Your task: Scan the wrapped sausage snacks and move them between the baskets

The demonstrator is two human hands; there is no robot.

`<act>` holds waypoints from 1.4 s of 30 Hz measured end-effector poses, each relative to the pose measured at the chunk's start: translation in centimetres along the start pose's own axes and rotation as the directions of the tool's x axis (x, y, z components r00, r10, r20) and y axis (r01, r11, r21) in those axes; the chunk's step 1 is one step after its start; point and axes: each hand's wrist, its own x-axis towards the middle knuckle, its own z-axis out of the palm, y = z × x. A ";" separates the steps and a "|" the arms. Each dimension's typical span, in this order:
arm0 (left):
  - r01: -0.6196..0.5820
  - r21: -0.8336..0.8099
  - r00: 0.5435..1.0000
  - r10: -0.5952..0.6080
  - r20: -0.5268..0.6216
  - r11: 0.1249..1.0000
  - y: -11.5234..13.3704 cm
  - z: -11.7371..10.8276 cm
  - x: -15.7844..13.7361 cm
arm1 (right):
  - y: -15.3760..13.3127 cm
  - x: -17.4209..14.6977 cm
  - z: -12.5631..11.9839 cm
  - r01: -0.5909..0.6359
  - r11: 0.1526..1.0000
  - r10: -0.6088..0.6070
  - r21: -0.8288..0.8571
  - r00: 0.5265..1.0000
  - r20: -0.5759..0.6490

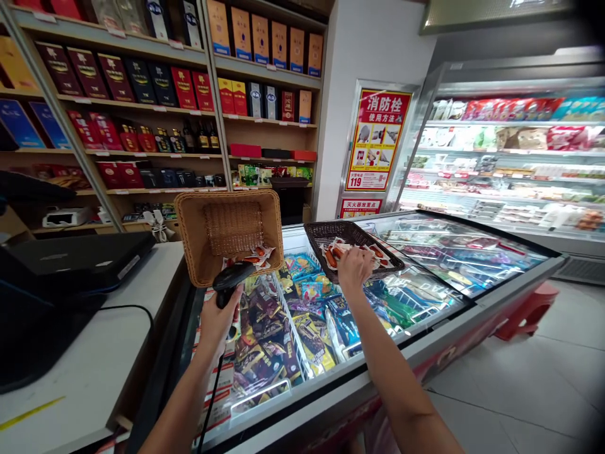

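Note:
My left hand (pixel 218 318) is wrapped round the handle of a black barcode scanner (pixel 232 276), whose cable hangs down along my forearm. Just beyond the scanner, a tan wicker basket (pixel 227 221) is tilted toward me, with a few small wrapped sausages (pixel 258 253) at its bottom. My right hand (pixel 354 270) reaches into a dark brown shallow basket (pixel 331 232) holding several wrapped sausages (pixel 333 252). Its fingers are bent down among the packs; whether they grip one is hidden. Both baskets are on the glass top of a chest freezer (pixel 416 334).
Bagged frozen goods (pixel 269 334) fill the freezer beneath the glass. A white counter (pixel 94 347) with a black machine (pixel 80 258) stands at left. Shelves of boxed bottles (pixel 142 82) line the back wall. A lit refrigerated display (pixel 510 151) and a red stool (pixel 527 312) are at right.

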 end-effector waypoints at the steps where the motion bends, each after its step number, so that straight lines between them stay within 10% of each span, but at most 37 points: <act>1: 0.008 -0.037 0.998 -0.010 -0.062 0.999 0.2 -0.4 0.3 | 0.1 -0.1 -0.1 0.013 1.000 -0.013 -0.019 0.999 -0.034; 7: -0.032 -0.267 0.924 -0.073 -0.376 0.963 1.0 -2.3 1.4 | -5.9 -3.2 1.1 0.306 0.949 -0.300 0.079 0.951 -0.075; 12: -0.073 -0.358 0.863 -0.121 -0.491 0.931 1.0 -3.1 1.8 | -16.3 -8.1 5.7 0.546 0.801 -0.599 0.247 0.733 0.322; 15: -0.071 -0.352 0.850 -0.128 -0.510 0.933 0.6 -3.3 1.9 | -21.6 -10.9 8.8 0.530 0.816 -0.553 0.232 0.600 0.578; 18: -0.065 -0.325 0.852 -0.117 -0.510 0.944 0.2 -3.4 1.8 | -24.9 -13.1 10.7 0.412 0.896 -0.392 0.163 0.564 0.727; 25: -0.016 -0.250 0.895 -0.098 -0.436 0.968 -0.1 -2.8 1.0 | -24.9 -14.2 10.0 0.155 0.956 -0.285 0.249 0.694 0.661; 33: 0.082 -0.169 0.993 -0.095 -0.066 0.982 -0.1 -0.9 0.1 | -13.0 -9.8 4.5 0.026 0.881 -0.280 0.472 0.834 0.476; 37: 0.074 -0.008 0.975 -0.071 0.209 0.997 0.0 0.3 -1.0 | -7.3 -9.5 1.4 -0.008 0.838 -0.217 0.545 0.912 0.348; 42: 0.000 0.089 0.958 -0.025 0.285 0.996 -0.2 1.2 -1.7 | -4.8 -9.8 0.5 -0.070 0.800 -0.114 0.596 0.957 0.266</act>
